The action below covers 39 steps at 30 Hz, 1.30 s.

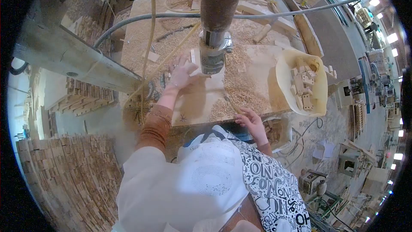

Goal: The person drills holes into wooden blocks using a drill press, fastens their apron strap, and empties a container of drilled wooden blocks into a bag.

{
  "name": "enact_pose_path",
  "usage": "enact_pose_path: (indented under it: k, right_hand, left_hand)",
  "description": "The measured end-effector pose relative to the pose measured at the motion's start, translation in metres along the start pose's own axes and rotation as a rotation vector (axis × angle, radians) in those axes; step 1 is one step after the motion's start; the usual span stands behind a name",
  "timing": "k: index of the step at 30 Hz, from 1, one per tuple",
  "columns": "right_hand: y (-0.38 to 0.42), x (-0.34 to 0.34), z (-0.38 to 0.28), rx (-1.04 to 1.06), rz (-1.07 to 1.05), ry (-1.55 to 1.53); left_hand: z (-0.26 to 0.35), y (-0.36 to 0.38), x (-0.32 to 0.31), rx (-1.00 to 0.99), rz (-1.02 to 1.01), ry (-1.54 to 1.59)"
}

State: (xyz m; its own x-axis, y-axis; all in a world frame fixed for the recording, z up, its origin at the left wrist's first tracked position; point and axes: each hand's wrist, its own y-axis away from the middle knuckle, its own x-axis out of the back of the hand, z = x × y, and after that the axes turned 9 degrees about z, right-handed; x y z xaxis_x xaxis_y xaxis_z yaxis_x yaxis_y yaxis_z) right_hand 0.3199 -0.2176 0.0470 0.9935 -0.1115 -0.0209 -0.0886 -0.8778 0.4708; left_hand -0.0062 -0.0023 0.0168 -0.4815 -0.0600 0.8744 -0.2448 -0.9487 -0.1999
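My left hand (pixel 182 74) reaches under the machine head (pixel 213 62), its fingers and thumb around a pale wooden block (pixel 194 56) at the machine's left side. The hand partly hides the block. At the table's front edge my right hand (pixel 252 124) is closed, with thumb and fingers at the end of a thin tool (pixel 234 106). This tool has a yellowish handle and a narrow dark tip pointing into the wood chips (pixel 238 83) on the worktable (pixel 199 103).
A cream tub (pixel 282 75) of small wooden pieces (pixel 304 87) stands on the table's right. A grey hose (pixel 266 16) crosses behind the machine column; a yellow hose (pixel 153 25) hangs at left. Beside a thick beam (pixel 79 58) are stacked wood strips (pixel 71 180).
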Motion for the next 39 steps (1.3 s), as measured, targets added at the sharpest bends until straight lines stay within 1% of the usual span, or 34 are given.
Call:
enact_pose_path:
  k: [2,5,8,15,21,23,27,30,32,33,34,36,37,38,39]
  right_hand:
    - [0.000,0.001,0.002,-0.014,0.010,-0.014]
    - [0.002,0.001,0.004,-0.022,0.019,-0.024]
    - [0.002,0.000,0.005,0.004,0.034,-0.034]
    - [0.001,0.001,0.010,0.033,0.015,-0.070]
    - [0.001,0.001,0.011,0.027,0.007,-0.069]
    - [0.001,0.001,0.012,0.034,0.015,-0.060]
    - [-0.002,0.000,0.019,0.018,0.027,-0.048]
    - [-0.002,-0.003,0.018,0.011,0.012,-0.042]
    - [-0.001,-0.002,0.014,0.013,0.002,-0.020]
    - [-0.002,-0.001,0.014,0.011,-0.002,-0.019]
    - [-0.002,-0.002,0.013,0.009,-0.005,-0.018]
    - [-0.003,-0.001,0.010,0.032,-0.010,-0.020]
    - [-0.003,0.000,0.011,0.021,-0.013,-0.029]
    - [-0.002,0.000,0.012,0.011,-0.014,-0.038]
    - [-0.003,0.001,0.016,0.014,-0.017,-0.046]
  left_hand:
    - [-0.005,0.000,-0.004,-0.041,0.024,-0.019]
    - [-0.004,0.001,-0.006,-0.029,0.045,0.020]
    - [-0.002,0.000,-0.003,-0.004,0.016,0.011]
    - [-0.002,0.001,-0.004,-0.022,0.037,-0.015]
    - [-0.004,0.001,-0.006,-0.017,0.014,-0.026]
    - [-0.010,0.002,-0.013,-0.052,0.073,-0.037]
    - [-0.012,0.002,-0.015,-0.061,0.068,-0.082]
    - [-0.018,0.000,-0.020,-0.097,0.100,-0.096]
    - [-0.016,0.000,-0.019,-0.083,0.088,0.014]
    - [-0.008,0.000,-0.010,-0.060,0.049,-0.015]
    - [-0.011,0.001,-0.015,-0.072,0.057,-0.021]
    - [-0.016,-0.001,-0.021,-0.116,0.125,-0.038]
    - [-0.013,0.000,-0.018,-0.099,0.083,-0.105]
    - [-0.012,0.002,-0.013,-0.114,0.092,-0.110]
    - [-0.011,0.002,-0.011,-0.087,0.083,-0.115]
